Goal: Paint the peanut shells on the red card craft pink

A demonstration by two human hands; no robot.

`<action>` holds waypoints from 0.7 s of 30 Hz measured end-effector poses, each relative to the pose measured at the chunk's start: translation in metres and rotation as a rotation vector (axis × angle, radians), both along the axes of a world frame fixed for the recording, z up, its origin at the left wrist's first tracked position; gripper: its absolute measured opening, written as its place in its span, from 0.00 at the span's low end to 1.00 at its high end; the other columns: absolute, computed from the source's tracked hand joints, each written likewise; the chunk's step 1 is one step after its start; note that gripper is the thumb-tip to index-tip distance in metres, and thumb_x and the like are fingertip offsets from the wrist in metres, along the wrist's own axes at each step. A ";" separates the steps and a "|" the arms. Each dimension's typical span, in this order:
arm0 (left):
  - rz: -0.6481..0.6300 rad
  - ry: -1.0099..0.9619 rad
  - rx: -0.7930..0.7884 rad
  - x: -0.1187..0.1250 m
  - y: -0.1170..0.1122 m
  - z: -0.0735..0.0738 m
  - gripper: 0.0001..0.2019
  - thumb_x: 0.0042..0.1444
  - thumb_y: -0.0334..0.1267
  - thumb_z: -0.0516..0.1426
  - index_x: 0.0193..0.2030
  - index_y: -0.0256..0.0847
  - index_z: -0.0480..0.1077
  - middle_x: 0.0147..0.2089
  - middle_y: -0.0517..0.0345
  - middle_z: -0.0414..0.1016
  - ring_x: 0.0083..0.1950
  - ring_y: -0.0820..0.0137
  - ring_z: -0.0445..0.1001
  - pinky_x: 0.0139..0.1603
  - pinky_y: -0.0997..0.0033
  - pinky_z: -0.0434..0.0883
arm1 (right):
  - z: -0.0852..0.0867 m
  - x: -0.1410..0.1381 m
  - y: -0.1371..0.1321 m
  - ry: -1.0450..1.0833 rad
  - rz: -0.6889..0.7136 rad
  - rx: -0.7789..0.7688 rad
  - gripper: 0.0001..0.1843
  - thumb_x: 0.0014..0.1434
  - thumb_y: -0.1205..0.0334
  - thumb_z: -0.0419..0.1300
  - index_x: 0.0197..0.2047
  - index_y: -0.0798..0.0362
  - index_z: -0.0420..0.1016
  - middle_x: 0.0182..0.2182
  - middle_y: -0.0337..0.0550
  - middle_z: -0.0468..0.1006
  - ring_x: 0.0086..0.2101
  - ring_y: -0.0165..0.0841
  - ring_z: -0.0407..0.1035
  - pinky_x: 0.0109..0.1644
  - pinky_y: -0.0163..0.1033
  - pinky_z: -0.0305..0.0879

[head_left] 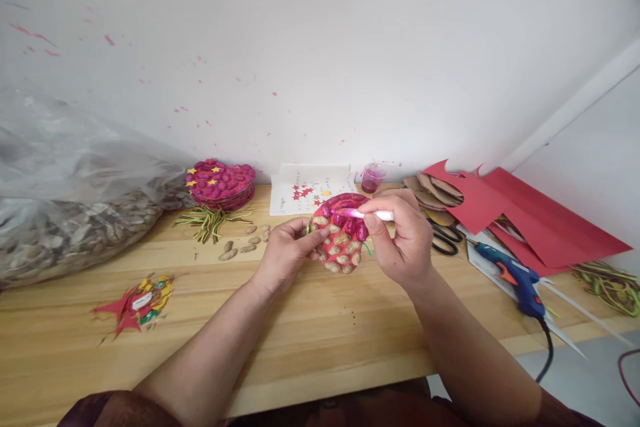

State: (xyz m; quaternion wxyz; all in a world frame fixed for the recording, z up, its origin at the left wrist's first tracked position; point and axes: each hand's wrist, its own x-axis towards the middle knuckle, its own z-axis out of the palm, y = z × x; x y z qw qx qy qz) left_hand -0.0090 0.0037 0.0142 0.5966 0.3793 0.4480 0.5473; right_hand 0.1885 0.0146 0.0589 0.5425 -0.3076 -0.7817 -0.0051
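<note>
My left hand (290, 247) grips the left edge of a round red disc (345, 250) covered with glued peanut shells. Shells along its top are painted magenta, while the lower ones are bare tan. Between the fingers of my right hand (403, 237) is a white-handled paintbrush (377, 215), its pink tip touching a shell near the disc's upper left. Behind the disc stands a clear plastic cup (373, 177) with magenta paint in it. A white paper (285, 183) with small red and yellow stars lies against the wall.
A plastic bag of peanut shells (100, 233) fills the left. Finished-looking magenta discs (220, 180) are stacked nearby, by green strings (210, 221) and loose peanuts (229, 254). Scissors (445, 237), a blue glue gun (520, 280) and red sheets (545, 220) lie right. Paper scraps (140, 303) lie front left.
</note>
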 end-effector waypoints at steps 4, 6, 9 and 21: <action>-0.004 -0.017 -0.010 0.000 0.000 0.000 0.24 0.33 0.50 0.79 0.31 0.36 0.82 0.29 0.57 0.80 0.26 0.74 0.71 0.26 0.75 0.68 | 0.001 0.000 0.000 -0.001 0.014 0.007 0.05 0.68 0.67 0.60 0.43 0.48 0.77 0.34 0.41 0.80 0.40 0.38 0.72 0.48 0.48 0.69; -0.014 -0.022 -0.006 0.000 0.000 0.000 0.23 0.33 0.49 0.80 0.32 0.36 0.82 0.29 0.57 0.80 0.26 0.74 0.71 0.26 0.75 0.68 | 0.000 0.000 0.001 0.000 0.007 0.004 0.05 0.68 0.67 0.61 0.43 0.48 0.78 0.34 0.41 0.81 0.40 0.37 0.72 0.48 0.48 0.69; -0.044 -0.019 0.020 0.000 0.000 0.001 0.22 0.34 0.47 0.79 0.32 0.36 0.82 0.28 0.58 0.79 0.26 0.75 0.70 0.28 0.75 0.68 | -0.001 0.001 0.002 0.001 -0.012 -0.006 0.05 0.68 0.66 0.61 0.43 0.48 0.78 0.35 0.41 0.81 0.40 0.37 0.73 0.48 0.48 0.69; -0.100 -0.044 0.040 -0.001 -0.001 0.000 0.22 0.35 0.43 0.79 0.37 0.36 0.83 0.36 0.52 0.85 0.33 0.66 0.80 0.41 0.66 0.76 | -0.002 -0.001 0.001 0.033 -0.020 -0.017 0.06 0.68 0.66 0.61 0.44 0.47 0.78 0.35 0.41 0.82 0.39 0.37 0.73 0.48 0.48 0.69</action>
